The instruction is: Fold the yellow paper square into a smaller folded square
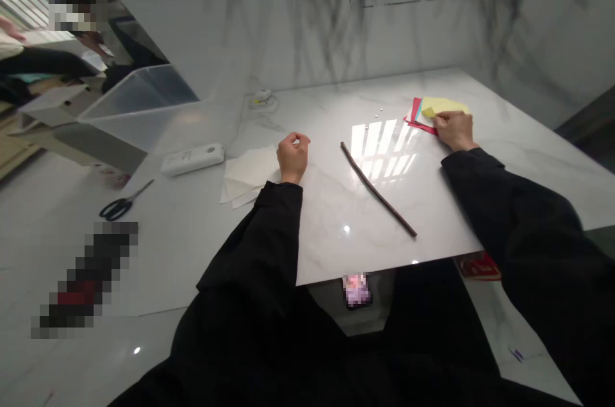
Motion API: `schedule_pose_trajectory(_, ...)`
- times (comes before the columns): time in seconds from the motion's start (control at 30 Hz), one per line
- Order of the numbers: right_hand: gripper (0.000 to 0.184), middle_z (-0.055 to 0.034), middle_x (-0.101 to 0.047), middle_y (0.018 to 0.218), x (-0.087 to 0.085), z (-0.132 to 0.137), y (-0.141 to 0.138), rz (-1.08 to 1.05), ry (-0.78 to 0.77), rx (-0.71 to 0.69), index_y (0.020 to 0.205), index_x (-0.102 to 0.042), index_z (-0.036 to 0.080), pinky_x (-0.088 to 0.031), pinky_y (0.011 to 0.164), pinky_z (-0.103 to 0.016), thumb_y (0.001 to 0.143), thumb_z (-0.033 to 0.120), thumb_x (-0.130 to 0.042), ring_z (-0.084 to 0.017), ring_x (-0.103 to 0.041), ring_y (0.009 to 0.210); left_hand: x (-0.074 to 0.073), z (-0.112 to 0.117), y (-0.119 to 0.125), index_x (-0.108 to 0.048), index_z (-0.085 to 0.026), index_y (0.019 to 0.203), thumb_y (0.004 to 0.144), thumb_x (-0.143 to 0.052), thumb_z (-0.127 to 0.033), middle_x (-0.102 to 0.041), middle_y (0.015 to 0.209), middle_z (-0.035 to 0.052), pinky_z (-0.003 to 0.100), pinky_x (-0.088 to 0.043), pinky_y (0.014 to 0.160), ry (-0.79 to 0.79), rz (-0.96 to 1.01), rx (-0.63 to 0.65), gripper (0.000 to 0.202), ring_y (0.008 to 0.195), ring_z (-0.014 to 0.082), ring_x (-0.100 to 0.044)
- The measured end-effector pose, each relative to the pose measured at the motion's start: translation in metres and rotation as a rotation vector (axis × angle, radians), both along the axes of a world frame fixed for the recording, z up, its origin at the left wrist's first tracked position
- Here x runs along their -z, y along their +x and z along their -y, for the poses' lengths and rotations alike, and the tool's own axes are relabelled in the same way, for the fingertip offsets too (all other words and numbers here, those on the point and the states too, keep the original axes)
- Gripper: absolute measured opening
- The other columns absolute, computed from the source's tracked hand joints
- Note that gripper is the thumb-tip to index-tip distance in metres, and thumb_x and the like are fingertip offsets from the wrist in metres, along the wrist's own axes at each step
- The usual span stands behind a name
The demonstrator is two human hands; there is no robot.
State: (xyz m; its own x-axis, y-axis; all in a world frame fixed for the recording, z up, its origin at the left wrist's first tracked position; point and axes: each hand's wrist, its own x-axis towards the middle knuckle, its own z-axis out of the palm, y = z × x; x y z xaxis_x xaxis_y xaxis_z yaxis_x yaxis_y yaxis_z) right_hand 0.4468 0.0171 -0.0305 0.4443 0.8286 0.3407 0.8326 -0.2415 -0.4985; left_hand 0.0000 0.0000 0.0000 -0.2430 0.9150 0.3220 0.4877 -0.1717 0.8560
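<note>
My right hand (pixel 454 130) rests on a small stack of coloured paper sheets (pixel 432 109), yellow on top with red and blue under it, and pinches the near corner of the yellow sheet. My left hand (pixel 292 157) lies loosely curled on the white marble table (pixel 336 227), its fingers closed with nothing seen in them, touching the edge of some white paper sheets (pixel 250 173). A thin dark stick (pixel 377 189) lies diagonally on the table between my two hands. Both arms wear black sleeves.
A white remote-like device (pixel 192 159) and black scissors (pixel 123 203) lie at the left. A clear plastic bin (pixel 139 102) stands at the back left, a small round object (pixel 261 98) by the wall. Another person sits far left.
</note>
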Motion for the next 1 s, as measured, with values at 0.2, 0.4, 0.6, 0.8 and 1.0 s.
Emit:
schedule_pose_trajectory(0.2, 0.031, -0.0252, -0.080, 0.115, 0.000, 0.000, 0.007, -0.069, 0.080, 0.035, 0.111, -0.082, 0.011, -0.044, 0.092, -0.044, 0.095, 0.023, -0.059, -0.034, -0.068, 0.101, -0.001, 0.001, 0.001, -0.068, -0.022, 0.074, 0.092, -0.062, -0.028, -0.045, 0.047, -0.0045, 0.032, -0.038, 0.065, -0.008, -0.002, 0.005, 0.020, 0.054, 0.0170, -0.047)
schedule_pose_trajectory(0.4, 0.034, -0.0268, -0.078, 0.121, -0.004, 0.002, 0.006, -0.084, 0.183, 0.170, 0.118, -0.081, 0.012, -0.044, 0.096, -0.045, 0.097, 0.026, -0.059, -0.034, -0.067, 0.104, -0.001, 0.001, 0.002, -0.069, -0.022, 0.075, 0.093, -0.061, -0.029, -0.048, 0.048, -0.0039, 0.032, -0.038, 0.065, -0.008, -0.015, 0.000, 0.020, 0.055, 0.0174, -0.048)
schedule_pose_trajectory(0.6, 0.028, -0.0223, -0.080, 0.115, -0.009, 0.002, 0.005, -0.111, 0.324, 0.250, 0.113, -0.079, 0.017, -0.046, 0.097, -0.042, 0.099, 0.024, -0.055, -0.032, -0.069, 0.102, 0.000, 0.001, 0.002, -0.070, -0.022, 0.075, 0.092, -0.062, -0.028, -0.049, 0.048, -0.0039, 0.032, -0.038, 0.066, 0.005, -0.008, 0.007, 0.020, 0.055, 0.0172, -0.048)
schedule_pose_trajectory(0.8, 0.025, -0.0184, -0.067, 0.114, -0.037, 0.006, -0.009, -0.114, 0.814, 0.229, 0.112, -0.058, 0.022, -0.047, 0.091, -0.041, 0.108, 0.022, -0.034, -0.028, -0.066, 0.104, -0.001, 0.001, 0.002, -0.067, -0.023, 0.076, 0.093, -0.061, -0.031, -0.046, 0.052, -0.0029, 0.032, -0.038, 0.065, 0.025, 0.029, 0.015, 0.020, 0.058, 0.0176, -0.047)
schedule_pose_trajectory(1.0, 0.010, -0.0173, -0.056, 0.112, -0.064, 0.023, -0.071, -0.226, 1.017, -0.042, 0.110, -0.046, 0.021, -0.050, 0.103, -0.046, 0.107, 0.023, -0.036, -0.029, -0.063, 0.111, -0.003, 0.007, 0.015, -0.067, -0.024, 0.089, 0.091, -0.068, -0.038, -0.046, 0.061, -0.0040, 0.029, -0.039, 0.062, 0.097, 0.109, 0.185, 0.015, 0.058, 0.0145, -0.043)
